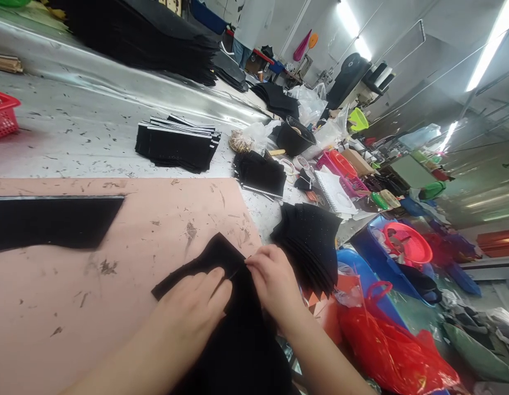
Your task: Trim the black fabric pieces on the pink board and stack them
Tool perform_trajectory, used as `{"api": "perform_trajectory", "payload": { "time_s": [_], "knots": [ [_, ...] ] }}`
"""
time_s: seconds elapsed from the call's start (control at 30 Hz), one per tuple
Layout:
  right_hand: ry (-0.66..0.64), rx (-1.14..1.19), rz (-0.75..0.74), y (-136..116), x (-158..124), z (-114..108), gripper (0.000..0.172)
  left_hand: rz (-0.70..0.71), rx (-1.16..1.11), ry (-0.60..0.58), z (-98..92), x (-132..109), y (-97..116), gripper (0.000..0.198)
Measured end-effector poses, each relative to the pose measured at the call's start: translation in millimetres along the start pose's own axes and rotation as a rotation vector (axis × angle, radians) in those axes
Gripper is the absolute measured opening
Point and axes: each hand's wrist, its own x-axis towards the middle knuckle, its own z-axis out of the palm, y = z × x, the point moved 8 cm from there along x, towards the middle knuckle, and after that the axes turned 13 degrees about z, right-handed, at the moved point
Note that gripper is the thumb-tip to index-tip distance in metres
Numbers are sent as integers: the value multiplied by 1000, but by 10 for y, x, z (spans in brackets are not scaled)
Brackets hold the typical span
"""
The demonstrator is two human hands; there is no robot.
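Observation:
A black fabric piece (219,252) lies on the pink sheet (155,236) and extends down over the front edge. My left hand (196,302) rests on it, fingers bent and pressed together at its middle. My right hand (273,274) pinches its right edge between thumb and fingers. A thin dark line shows on the fabric between the hands; I cannot make out what it is. Another black piece (52,222) with a pale top edge lies flat at the left of the sheet. Just beyond my right hand sits a stack of black pieces (309,241).
Farther back are black stacks with white edges (178,144), a smaller stack (260,174), a black bucket (295,137) and a notebook (334,192). A red basket (3,115) stands at the left. Blue bins (390,258) and a red bag (394,345) are at the right.

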Motion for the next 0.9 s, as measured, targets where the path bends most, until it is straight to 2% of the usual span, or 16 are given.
{"api": "perform_trajectory", "payload": {
  "time_s": [0.1,0.3,0.4,0.5,0.77,0.9],
  "knots": [
    [78,-115,-245,-138,-163,-18,33,27,-19,-20,-73,-75,106,34],
    [-133,-225,-385,-54,-388,51,52,25,-59,86,-151,-392,318,46],
    [-220,-301,-384,-22,-454,89,52,10,8,64,-152,-474,340,54],
    [-244,-351,-372,-17,-499,128,52,104,74,68,-199,-445,405,60],
    [-209,-392,-294,-43,-519,196,52,125,26,46,-182,-419,493,47],
    [-257,-333,-256,-62,-440,125,49,79,29,38,-315,-319,483,43]
  ]
}}
